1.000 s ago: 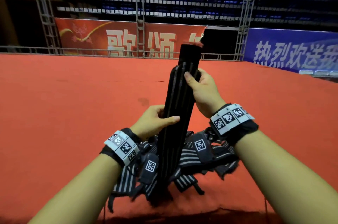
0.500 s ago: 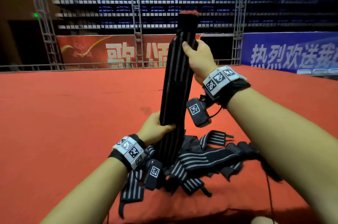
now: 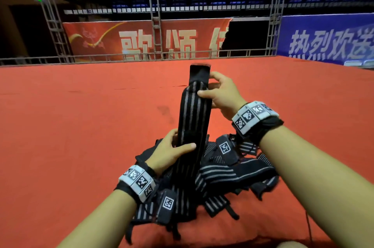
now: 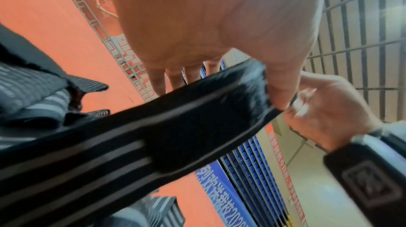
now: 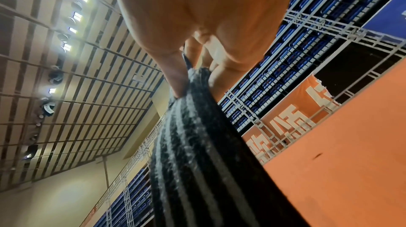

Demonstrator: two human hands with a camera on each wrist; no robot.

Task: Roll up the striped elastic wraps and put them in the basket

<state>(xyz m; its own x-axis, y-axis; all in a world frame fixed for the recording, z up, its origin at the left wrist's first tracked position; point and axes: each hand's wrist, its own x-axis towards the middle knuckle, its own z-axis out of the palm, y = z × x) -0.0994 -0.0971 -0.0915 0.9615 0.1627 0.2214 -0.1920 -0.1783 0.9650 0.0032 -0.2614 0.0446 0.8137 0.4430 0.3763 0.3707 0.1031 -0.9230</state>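
Two hands hold one striped elastic wrap (image 3: pixel 192 118) stretched upright above the red carpet (image 3: pixel 81 126), its lower part running down into a loose pile of wraps (image 3: pixel 228 172) that lies at the carpet's near edge, roughly in the middle. The right hand (image 3: pixel 220 94) pinches the wrap near its top — thumb on the near face, fingers curled behind — just below the plain black end tab with a thin red edge. In the right wrist view the thumb (image 5: pixel 173 74) and fingers clamp the fabric between them, and the grey stripes run away down the band. The left hand (image 3: pixel 168 152) grips the same wrap lower down, thumb laid across its front and fingers wrapped round the back; the left wrist view shows its fingers (image 4: pixel 158 81) behind the band, which is blurred there. Both wrists carry bands with black-and-white square markers, and small black tagged units hang below them, over the pile. The pile itself is a tangle of black straps with grey stripes, some ends trailing toward the near edge. Behind the carpet stand a metal truss rail, a red banner (image 3: pixel 145 41) and a blue banner (image 3: pixel 327 41) with white characters, and rows of blue seats. No basket shows in any view.
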